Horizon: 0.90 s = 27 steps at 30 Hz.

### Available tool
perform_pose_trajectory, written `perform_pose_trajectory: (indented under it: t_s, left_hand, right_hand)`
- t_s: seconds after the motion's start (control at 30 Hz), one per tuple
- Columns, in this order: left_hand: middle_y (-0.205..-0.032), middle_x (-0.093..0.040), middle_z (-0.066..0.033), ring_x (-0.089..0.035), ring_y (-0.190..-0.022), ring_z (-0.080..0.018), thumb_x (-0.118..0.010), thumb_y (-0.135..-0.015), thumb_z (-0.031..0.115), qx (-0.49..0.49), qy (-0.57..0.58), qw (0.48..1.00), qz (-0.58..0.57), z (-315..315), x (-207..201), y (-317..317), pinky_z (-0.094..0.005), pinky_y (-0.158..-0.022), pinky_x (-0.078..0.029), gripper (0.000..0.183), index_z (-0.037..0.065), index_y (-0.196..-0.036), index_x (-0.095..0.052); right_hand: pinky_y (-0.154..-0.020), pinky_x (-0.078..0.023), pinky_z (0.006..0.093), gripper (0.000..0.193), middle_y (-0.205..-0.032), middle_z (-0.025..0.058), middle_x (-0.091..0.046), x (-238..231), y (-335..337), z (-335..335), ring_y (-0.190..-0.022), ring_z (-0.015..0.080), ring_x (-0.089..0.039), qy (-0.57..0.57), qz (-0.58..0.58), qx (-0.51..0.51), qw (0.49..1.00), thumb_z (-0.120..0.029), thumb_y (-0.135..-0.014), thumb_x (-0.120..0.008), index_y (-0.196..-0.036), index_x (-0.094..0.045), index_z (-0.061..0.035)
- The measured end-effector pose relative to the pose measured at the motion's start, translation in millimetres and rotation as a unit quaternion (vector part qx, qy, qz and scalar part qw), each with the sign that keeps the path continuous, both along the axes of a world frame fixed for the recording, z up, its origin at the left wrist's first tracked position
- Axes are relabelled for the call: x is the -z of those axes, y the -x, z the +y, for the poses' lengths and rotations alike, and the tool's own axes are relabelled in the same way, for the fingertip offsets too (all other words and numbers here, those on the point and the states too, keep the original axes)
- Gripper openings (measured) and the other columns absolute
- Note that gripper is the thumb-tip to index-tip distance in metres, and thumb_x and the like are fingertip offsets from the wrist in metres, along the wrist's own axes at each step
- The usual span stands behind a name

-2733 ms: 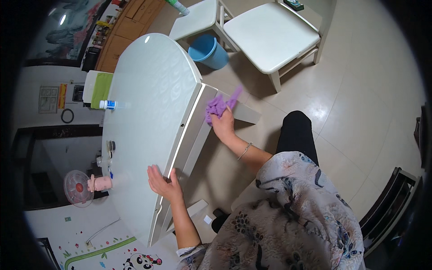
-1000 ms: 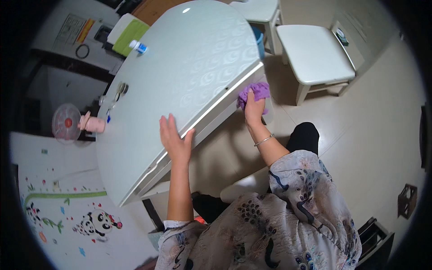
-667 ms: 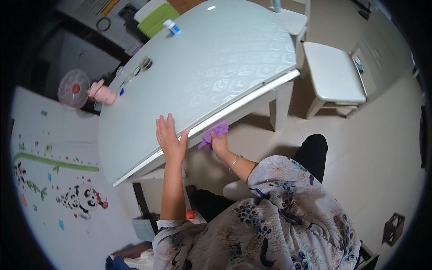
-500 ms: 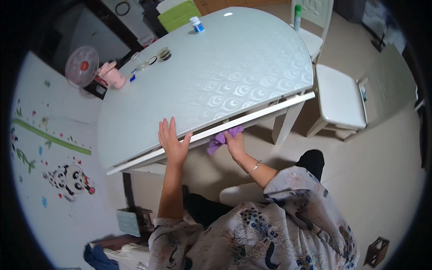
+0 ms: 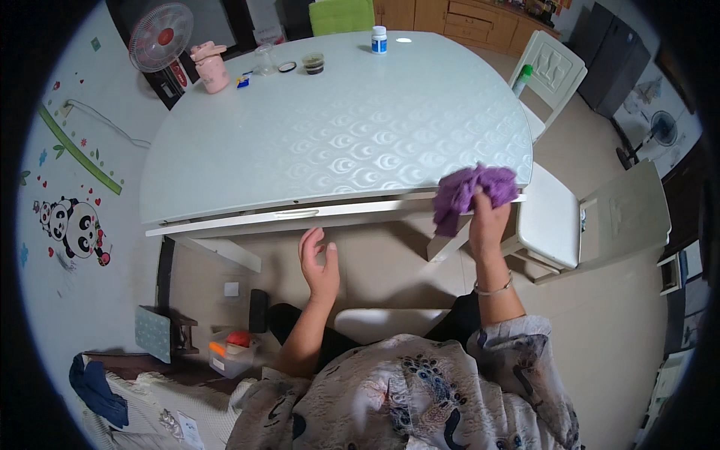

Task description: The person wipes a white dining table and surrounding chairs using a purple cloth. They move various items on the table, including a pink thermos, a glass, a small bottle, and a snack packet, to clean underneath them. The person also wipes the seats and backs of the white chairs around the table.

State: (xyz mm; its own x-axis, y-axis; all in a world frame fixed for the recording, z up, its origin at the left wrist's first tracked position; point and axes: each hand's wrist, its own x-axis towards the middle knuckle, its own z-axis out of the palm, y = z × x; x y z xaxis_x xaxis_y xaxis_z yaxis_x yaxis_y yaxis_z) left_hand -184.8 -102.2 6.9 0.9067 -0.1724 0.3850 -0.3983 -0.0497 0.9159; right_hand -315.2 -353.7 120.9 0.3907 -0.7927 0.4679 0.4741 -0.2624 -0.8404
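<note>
A crumpled purple cloth [image 5: 474, 187] is gripped in my right hand [image 5: 489, 225] at the near right corner of the pale glass-topped table [image 5: 300, 157]. The cloth overlaps the tabletop's edge and hangs down in front of it. My left hand [image 5: 320, 271] hovers apart from the table, below its front edge, fingers loosely curved with nothing in them. Between the glass top and the white front rail [image 5: 247, 220] runs a dark gap.
Along the table's far side stand a pink jug [image 5: 211, 69], a glass jar [image 5: 265, 60], a small bowl-like jar [image 5: 313, 64] and a white-and-blue bottle [image 5: 379, 41]. White chairs [image 5: 551, 217] flank the right side. A fan [image 5: 160, 37] stands by the left wall.
My right hand has brought the purple cloth up from under the front rail to the table's right corner. My left hand has come off the rail, and the view has turned.
</note>
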Motion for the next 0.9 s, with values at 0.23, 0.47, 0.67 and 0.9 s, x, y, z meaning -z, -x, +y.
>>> perform_pose_trajectory:
  t_s: [0.23,0.47,0.67,0.9]
  left_hand:
    - [-0.104,-0.063,-0.0078,-0.057,-0.096,-0.0115,-0.06,-0.091,0.007,0.044,0.041,0.993,0.101,-5,-3,-8,-0.0229,-0.083,-0.043,0.031,0.002,-0.121,-0.054]
    - [-0.117,-0.055,-0.0089,-0.059,-0.098,-0.0158,-0.06,-0.086,0.002,0.096,0.044,0.994,-0.028,-39,-50,-10,-0.0271,-0.077,-0.049,0.029,0.002,-0.115,-0.059]
    - [-0.119,-0.058,-0.0148,-0.055,-0.11,-0.0304,-0.065,-0.08,0.008,0.155,-0.125,0.966,-0.166,-108,-83,-32,-0.0383,-0.092,-0.045,0.038,0.003,-0.118,-0.059]
    - [-0.117,-0.061,-0.0131,-0.053,-0.114,-0.0294,-0.067,-0.081,0.021,0.111,-0.278,0.928,-0.221,-223,-97,-43,-0.0488,-0.099,-0.037,0.036,0.006,-0.113,-0.063]
  right_hand:
    - [-0.09,-0.045,0.0308,0.026,-0.108,0.0065,-0.06,-63,-30,-43,-0.099,0.0156,-0.057,0.068,-0.104,-0.107,0.987,0.0,-0.09,-0.056,-0.115,-0.054,0.0015]
    - [-0.075,-0.049,0.0275,0.025,-0.092,0.0062,-0.067,17,2,-157,-0.083,0.0121,-0.06,0.005,0.335,0.067,0.94,-0.017,-0.088,-0.062,-0.105,-0.063,0.0023]
    - [-0.083,-0.049,0.0341,0.031,-0.109,0.0145,-0.067,21,26,-152,-0.102,0.0225,-0.062,0.163,0.333,0.095,0.924,-0.017,-0.088,-0.06,-0.115,-0.062,-0.002]
    - [-0.086,-0.047,0.0299,0.04,-0.107,0.015,-0.066,16,-47,-160,-0.098,0.0194,-0.06,0.362,0.427,0.09,0.824,-0.009,-0.082,-0.064,-0.121,-0.058,-0.0015]
